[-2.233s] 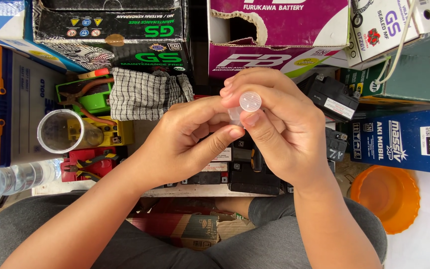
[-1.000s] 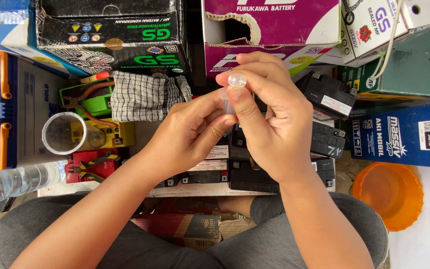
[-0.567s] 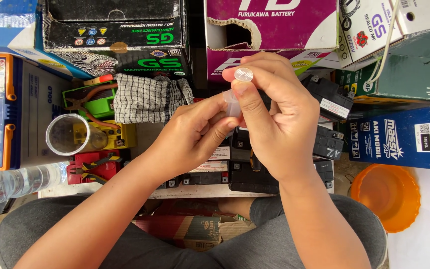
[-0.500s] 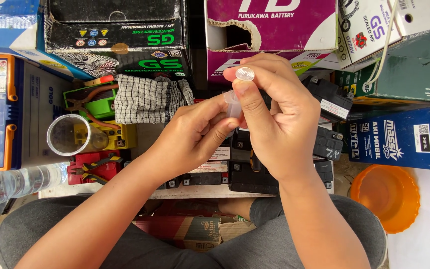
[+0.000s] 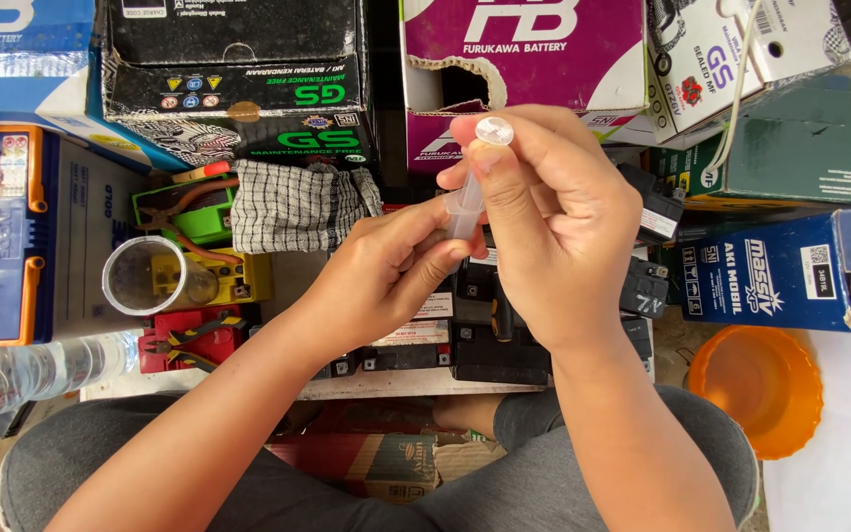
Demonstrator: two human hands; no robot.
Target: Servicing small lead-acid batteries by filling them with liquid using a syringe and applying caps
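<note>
syringe (image 5: 467, 202) held upright at frame centre, above black batteries (image 5: 504, 335) | right hand (image 5: 554, 227) closed round barrel, thumb on plunger cap at 12 o'clock, apparently to press | left hand (image 5: 386, 281) pinched lower end, steadying | clear cup (image 5: 145, 276) at 9 o'clock

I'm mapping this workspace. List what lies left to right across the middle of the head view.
Clear plastic bottle → clear cup → checked cloth → left hand → clear syringe → right hand → blue box, with the orange bowl below it.
</note>
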